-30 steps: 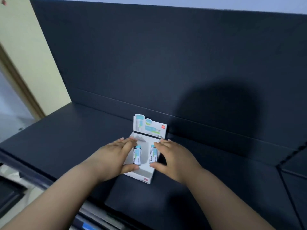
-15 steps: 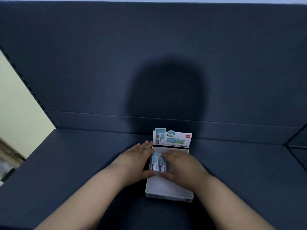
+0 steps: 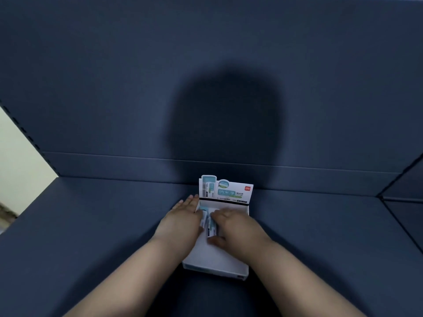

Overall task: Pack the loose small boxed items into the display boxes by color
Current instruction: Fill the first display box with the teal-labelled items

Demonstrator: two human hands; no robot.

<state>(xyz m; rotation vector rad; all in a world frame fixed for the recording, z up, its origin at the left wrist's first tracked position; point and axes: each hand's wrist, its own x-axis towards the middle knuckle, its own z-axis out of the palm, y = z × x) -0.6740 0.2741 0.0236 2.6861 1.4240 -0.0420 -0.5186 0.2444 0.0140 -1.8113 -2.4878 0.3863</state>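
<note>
A white display box (image 3: pixel 215 269) with a teal-printed header card (image 3: pixel 226 189) lies on the dark blue shelf, against the back panel. Two small teal-and-white boxes lie side by side in its left half. My left hand (image 3: pixel 180 223) rests flat with straight fingers along the box's left wall, touching the left small box (image 3: pixel 203 217). My right hand (image 3: pixel 238 227) curls its fingers over the top end of the right small box (image 3: pixel 211 228), with the thumb at its lower end. The hands hide most of both small boxes.
The dark blue shelf board (image 3: pixel 91 236) stretches left and right of the box. A tall back panel (image 3: pixel 137 88) rises just behind it. A side panel (image 3: pixel 407 202) closes the right end. A pale wall (image 3: pixel 20 161) shows past the left edge.
My hands have moved closer together, bringing the two small boxes side by side in the left half of the display box. My view has swung round to face the shelf squarely.
</note>
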